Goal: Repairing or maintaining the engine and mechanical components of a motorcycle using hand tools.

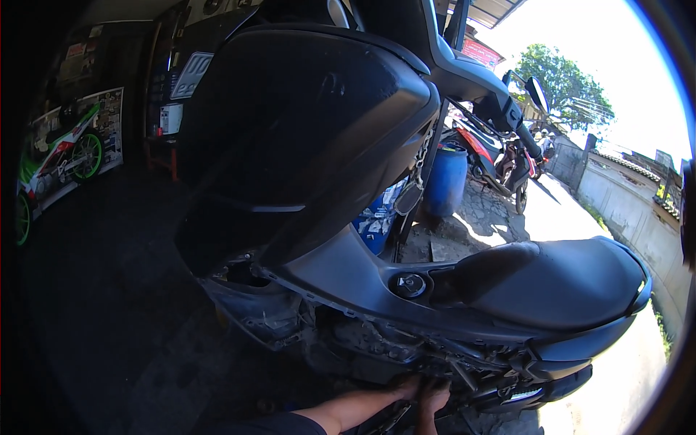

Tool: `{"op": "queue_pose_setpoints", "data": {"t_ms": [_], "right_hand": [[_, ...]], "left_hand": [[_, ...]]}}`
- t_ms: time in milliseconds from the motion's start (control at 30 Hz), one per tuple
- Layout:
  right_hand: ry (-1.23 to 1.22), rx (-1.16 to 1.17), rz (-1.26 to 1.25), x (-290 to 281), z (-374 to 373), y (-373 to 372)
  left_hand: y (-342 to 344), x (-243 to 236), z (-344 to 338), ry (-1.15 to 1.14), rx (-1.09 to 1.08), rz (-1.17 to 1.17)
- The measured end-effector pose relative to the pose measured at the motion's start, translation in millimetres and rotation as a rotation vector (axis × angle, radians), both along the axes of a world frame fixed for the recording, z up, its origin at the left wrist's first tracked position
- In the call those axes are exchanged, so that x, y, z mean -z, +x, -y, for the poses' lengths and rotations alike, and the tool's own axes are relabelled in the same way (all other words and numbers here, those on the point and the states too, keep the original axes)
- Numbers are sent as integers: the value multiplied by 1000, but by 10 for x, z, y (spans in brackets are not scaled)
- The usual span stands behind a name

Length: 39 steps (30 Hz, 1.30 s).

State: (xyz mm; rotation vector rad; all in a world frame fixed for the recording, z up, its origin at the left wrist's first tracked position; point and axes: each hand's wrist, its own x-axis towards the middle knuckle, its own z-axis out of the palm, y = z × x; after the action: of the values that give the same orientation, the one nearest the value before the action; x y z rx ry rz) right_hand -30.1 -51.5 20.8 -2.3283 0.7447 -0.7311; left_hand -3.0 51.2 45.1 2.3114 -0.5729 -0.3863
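A dark scooter [319, 246] stands across the view with its lower side panel off, so frame and engine parts [377, 337] show. Both my hands are close together low on this uncovered side, below the seat. My left hand [408, 387] lies in shadow against the dark parts, its fingers hidden. Right beside it my right hand [434, 396] is closed, fingers curled in; whatever it grips cannot be made out. A thin dark bar-like piece [395, 419] shows between my forearms.
The scooter's black seat [558, 283] and round filler cap [408, 285] are above my hands. Behind stand a blue barrel [445, 181] and a red parked motorcycle [482, 156]. At left are a green-wheeled motorcycle [72, 156] and a small red stand [161, 154]. A wall [631, 181] runs along the right.
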Motion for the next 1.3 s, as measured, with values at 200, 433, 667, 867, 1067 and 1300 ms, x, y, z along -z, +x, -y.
{"op": "queue_pose_setpoints", "data": {"t_ms": [200, 433, 667, 867, 1067, 1300], "right_hand": [[20, -50, -74, -49, 62, -9], [55, -38, -119, -16, 90, 31], [-8, 1, 22, -59, -43, -35], [41, -64, -108, -78, 28, -26], [20, 6, -134, 308, 239, 117], [16, -8, -109, 284, 143, 103]], "left_hand": [[-88, -224, -26, 29, 39, -40], [-20, -79, 16, 53, 5, -83], [28, 78, 24, 2, -20, -70], [3, -216, -94, 15, 59, -63], [18, -220, 6, 57, 110, -36], [99, -216, 3, 80, 116, -2]]}}
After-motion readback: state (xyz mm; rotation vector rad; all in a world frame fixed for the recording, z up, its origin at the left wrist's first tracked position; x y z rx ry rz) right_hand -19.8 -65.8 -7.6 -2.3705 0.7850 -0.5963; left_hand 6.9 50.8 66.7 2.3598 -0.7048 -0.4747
